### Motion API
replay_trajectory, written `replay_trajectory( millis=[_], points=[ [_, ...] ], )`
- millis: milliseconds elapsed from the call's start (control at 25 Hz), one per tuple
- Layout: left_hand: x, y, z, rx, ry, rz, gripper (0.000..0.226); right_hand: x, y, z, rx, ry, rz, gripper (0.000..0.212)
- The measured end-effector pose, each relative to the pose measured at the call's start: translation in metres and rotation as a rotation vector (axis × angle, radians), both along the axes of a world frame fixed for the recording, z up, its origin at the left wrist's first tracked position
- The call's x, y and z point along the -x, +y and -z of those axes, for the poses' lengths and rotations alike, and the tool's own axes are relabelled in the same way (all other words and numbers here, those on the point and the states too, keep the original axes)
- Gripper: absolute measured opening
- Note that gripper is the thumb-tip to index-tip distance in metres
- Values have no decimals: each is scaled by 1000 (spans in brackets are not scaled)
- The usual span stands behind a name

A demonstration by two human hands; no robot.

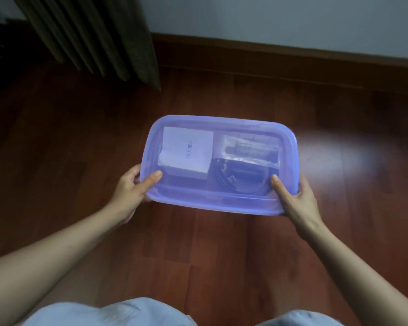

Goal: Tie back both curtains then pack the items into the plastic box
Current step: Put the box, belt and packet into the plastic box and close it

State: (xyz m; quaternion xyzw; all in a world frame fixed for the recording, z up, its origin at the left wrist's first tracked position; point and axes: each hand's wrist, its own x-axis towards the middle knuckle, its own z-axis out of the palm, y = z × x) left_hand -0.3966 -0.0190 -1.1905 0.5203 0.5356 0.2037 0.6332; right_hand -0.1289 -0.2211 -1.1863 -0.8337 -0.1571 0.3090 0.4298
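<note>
Left hand (131, 187) and right hand (297, 196) grip the closed plastic box (222, 204) — items (186, 149) inside; packing appears done; curtain (92, 36) tie-back unseen.

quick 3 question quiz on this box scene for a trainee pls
1. True or false: the lid is on the plastic box.
2. The carton seen through the lid is: A) white B) red C) black
3. Fill in: the left hand and the right hand grip the box's near corners, each with its ____ on top of the lid.
Key: 1 true; 2 A; 3 thumb
</note>
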Motion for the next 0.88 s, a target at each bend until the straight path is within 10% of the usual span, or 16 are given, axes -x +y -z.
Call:
replay_trajectory(
  millis=[240, 880],
  points=[
    [62, 74, -68, -85, -56, -172, 15, 29, 122, -72, -115, 52, -195, 55],
    [271, 197, -157, 29, 47, -597, 35, 214, 349, -137, -81, 725, -404, 36]
  ],
)
